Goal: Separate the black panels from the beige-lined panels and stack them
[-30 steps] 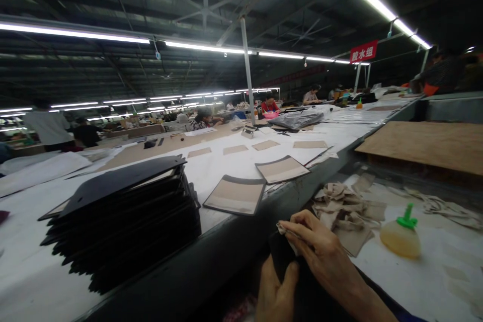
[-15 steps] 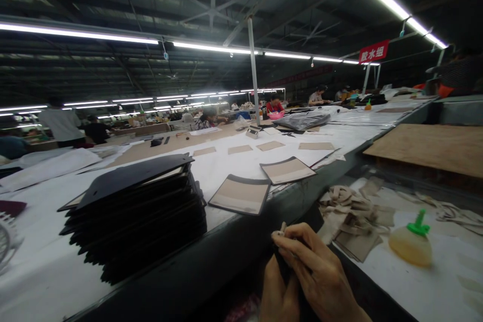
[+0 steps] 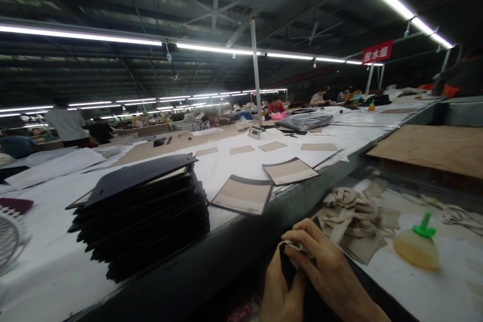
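Low in the head view, in front of the table edge, my two hands meet. My right hand (image 3: pixel 326 269) is closed, its bent fingers pinching a crumpled pale cloth (image 3: pixel 296 245). The cloth presses against the top of a dark, flat piece (image 3: pixel 287 264). Below and to the left, my left hand (image 3: pixel 281 289) grips that dark piece between thumb and fingers. Most of the piece is hidden by the hands and the dark background. Two beige panels with dark borders, a nearer one (image 3: pixel 244 194) and a farther one (image 3: pixel 290 171), lie on the table beyond.
A tall stack of dark panels (image 3: pixel 141 221) stands on the white-covered table (image 3: pixel 49 256) at left. To the right are beige scraps (image 3: pixel 352 214), a glue bottle (image 3: pixel 417 249) with a green nozzle, and a wooden board (image 3: pixel 433 148). Several people work farther back.
The right hand has shifted slightly right and its fingers have curled more, showing more pale cloth. The left hand stays close below it. The whole view has moved slightly.
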The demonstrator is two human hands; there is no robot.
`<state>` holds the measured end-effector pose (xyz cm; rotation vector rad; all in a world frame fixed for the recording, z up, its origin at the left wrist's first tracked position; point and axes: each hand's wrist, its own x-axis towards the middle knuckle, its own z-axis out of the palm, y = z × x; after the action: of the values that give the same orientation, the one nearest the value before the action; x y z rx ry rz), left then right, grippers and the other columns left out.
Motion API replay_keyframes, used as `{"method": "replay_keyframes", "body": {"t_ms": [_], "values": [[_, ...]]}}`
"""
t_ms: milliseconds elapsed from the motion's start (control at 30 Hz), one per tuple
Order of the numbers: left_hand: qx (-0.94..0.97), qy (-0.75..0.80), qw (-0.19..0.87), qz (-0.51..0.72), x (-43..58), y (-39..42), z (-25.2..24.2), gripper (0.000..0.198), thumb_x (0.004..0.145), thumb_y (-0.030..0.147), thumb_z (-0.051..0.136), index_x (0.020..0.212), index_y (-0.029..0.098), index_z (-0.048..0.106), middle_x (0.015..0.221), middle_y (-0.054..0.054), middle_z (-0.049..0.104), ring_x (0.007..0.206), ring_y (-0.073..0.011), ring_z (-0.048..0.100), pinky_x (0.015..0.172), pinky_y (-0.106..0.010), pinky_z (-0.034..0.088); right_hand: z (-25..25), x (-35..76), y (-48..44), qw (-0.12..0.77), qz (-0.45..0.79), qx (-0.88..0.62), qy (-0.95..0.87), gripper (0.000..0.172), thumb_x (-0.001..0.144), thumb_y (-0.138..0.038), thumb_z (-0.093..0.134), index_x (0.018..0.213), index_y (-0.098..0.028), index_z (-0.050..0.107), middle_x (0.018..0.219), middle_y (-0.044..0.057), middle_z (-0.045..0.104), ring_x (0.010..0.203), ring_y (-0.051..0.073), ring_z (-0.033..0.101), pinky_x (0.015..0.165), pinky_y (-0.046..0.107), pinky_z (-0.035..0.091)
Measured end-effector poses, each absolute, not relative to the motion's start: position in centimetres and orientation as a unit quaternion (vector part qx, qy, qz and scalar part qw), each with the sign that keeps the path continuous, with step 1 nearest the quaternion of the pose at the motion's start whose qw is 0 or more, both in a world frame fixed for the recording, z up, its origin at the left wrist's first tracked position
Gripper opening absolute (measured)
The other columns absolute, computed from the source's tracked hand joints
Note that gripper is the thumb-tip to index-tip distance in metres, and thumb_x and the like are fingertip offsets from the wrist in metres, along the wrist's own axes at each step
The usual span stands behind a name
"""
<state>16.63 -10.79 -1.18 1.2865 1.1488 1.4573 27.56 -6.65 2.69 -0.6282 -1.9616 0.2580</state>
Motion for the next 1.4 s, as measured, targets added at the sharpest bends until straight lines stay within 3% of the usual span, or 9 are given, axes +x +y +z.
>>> {"method": "replay_keyframes", "body": {"t_ms": [200, 333, 433, 600, 767, 967, 1067, 1233, 1400], "values": [[0.457, 0.428, 0.526, 0.575, 16.3, -10.6, -3.2, 0.102, 0.068, 0.042, 0.07, 0.146, 0.002, 0.018, 0.134, -0.02, 0.052, 0.133, -0.0289, 0.039, 0.11, -0.035, 0.033, 0.8, 28.4, -6.8, 0.489, 0.185, -0.291, -0.801, 0.008, 0.091, -0.025, 0.055, 0.087, -0.023, 0.061, 0.082, 0.0, 0.055, 0.073, 0.011, 0.06, 0.064, 0.016, 0.05], [0.512, 0.48, 0.485, 0.522, 16.3, -11.0, -2.5, 0.061, 0.075, 0.041, 0.064, 0.129, 0.014, 0.053, 0.129, -0.013, 0.058, 0.127, -0.0291, 0.046, 0.108, -0.036, 0.034, -0.4, 28.4, -7.2, 0.484, 0.213, -0.285, -0.799, 0.01, 0.092, -0.024, 0.052, 0.086, -0.023, 0.06, 0.084, 0.0, 0.054, 0.072, 0.011, 0.059, 0.063, 0.017, 0.049], [0.545, 0.48, 0.476, 0.496, 16.2, -11.3, -2.2, 0.042, 0.082, 0.039, 0.056, 0.116, 0.015, 0.063, 0.119, -0.011, 0.064, 0.116, -0.0281, 0.055, 0.102, -0.036, 0.04, -0.8, 28.1, -7.1, 0.486, 0.228, -0.285, -0.794, 0.011, 0.093, -0.024, 0.051, 0.087, -0.023, 0.06, 0.085, 0.0, 0.054, 0.072, 0.01, 0.058, 0.062, 0.017, 0.048], [0.553, 0.51, 0.465, 0.467, 15.9, -11.3, -2.2, 0.042, 0.084, 0.038, 0.055, 0.115, 0.011, 0.062, 0.121, -0.014, 0.063, 0.118, -0.0317, 0.052, 0.103, -0.04, 0.037, -0.5, 27.8, -7.1, 0.488, 0.278, -0.31, -0.767, 0.019, 0.094, -0.026, 0.049, 0.079, -0.021, 0.06, 0.082, 0.0, 0.053, 0.07, 0.01, 0.056, 0.062, 0.019, 0.045], [0.569, 0.462, 0.5, 0.462, 15.9, -11.4, -0.4, 0.039, 0.084, 0.037, 0.054, 0.116, 0.017, 0.063, 0.121, -0.009, 0.063, 0.118, -0.0292, 0.052, 0.1, -0.035, 0.041, -0.3, 27.5, -7.4, 0.5, 0.35, -0.351, -0.711, 0.027, 0.093, -0.035, 0.051, 0.072, -0.019, 0.057, 0.077, -0.001, 0.052, 0.067, 0.011, 0.052, 0.061, 0.021, 0.042], [0.455, 0.577, 0.53, 0.422, 14.9, -11.8, -2.1, 0.052, 0.078, 0.042, 0.063, 0.12, 0.012, 0.059, 0.129, -0.013, 0.057, 0.127, -0.0321, 0.044, 0.11, -0.042, 0.028, -1.3, 28.0, -6.1, 0.551, 0.514, -0.366, -0.546, 0.037, 0.088, -0.051, 0.053, 0.068, -0.02, 0.048, 0.06, -0.005, 0.042, 0.053, 0.01, 0.04, 0.05, 0.021, 0.037], [0.397, 0.583, 0.559, 0.437, 14.5, -11.5, -3.8, 0.061, 0.072, 0.044, 0.069, 0.121, 0.009, 0.058, 0.128, -0.015, 0.058, 0.125, -0.0332, 0.045, 0.108, -0.042, 0.031, -1.4, 28.6, -5.8, 0.553, 0.466, -0.384, -0.574, 0.034, 0.088, -0.05, 0.054, 0.074, -0.019, 0.057, 0.064, -0.003, 0.05, 0.056, 0.011, 0.046, 0.052, 0.021, 0.041], [0.427, 0.498, 0.569, 0.495, 15.2, -10.8, -3.8, 0.057, 0.074, 0.051, 0.067, 0.115, 0.012, 0.062, 0.118, -0.013, 0.065, 0.117, -0.0326, 0.053, 0.103, -0.042, 0.037, -1.2, 28.9, -6.6, 0.495, 0.312, -0.359, -0.727, 0.02, 0.085, -0.034, 0.061, 0.098, -0.021, 0.068, 0.096, 0.004, 0.063, 0.087, 0.018, 0.062, 0.075, 0.025, 0.052], [0.446, 0.543, 0.505, 0.502, 15.9, -11.4, -2.7, 0.051, 0.075, 0.051, 0.064, 0.11, 0.014, 0.065, 0.117, -0.012, 0.065, 0.117, -0.0321, 0.053, 0.103, -0.041, 0.039, -1.3, 28.0, -7.3, 0.514, 0.188, -0.356, -0.757, 0.015, 0.09, -0.03, 0.056, 0.097, -0.023, 0.066, 0.089, 0.004, 0.064, 0.08, 0.016, 0.065, 0.07, 0.023, 0.055]]}}
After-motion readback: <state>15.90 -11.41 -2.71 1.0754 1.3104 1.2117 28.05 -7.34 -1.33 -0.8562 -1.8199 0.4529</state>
